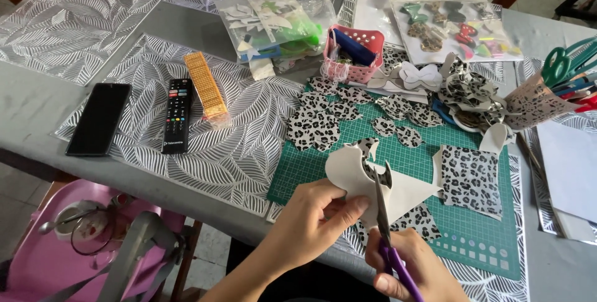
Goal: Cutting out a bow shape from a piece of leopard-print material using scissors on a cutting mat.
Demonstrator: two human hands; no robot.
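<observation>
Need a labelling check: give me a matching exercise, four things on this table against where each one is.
Things:
1. phone
2. scissors
3. pink basket
4. remote

Places:
A. in the right hand, cutting the leopard-print piece that the left hand holds
B. far left on the silver leaf mat, screen dark
C. between the phone and the gold block
D. beyond the green cutting mat, beside the clear bag

Pairs: 1-B, 2-A, 3-D, 4-C
</observation>
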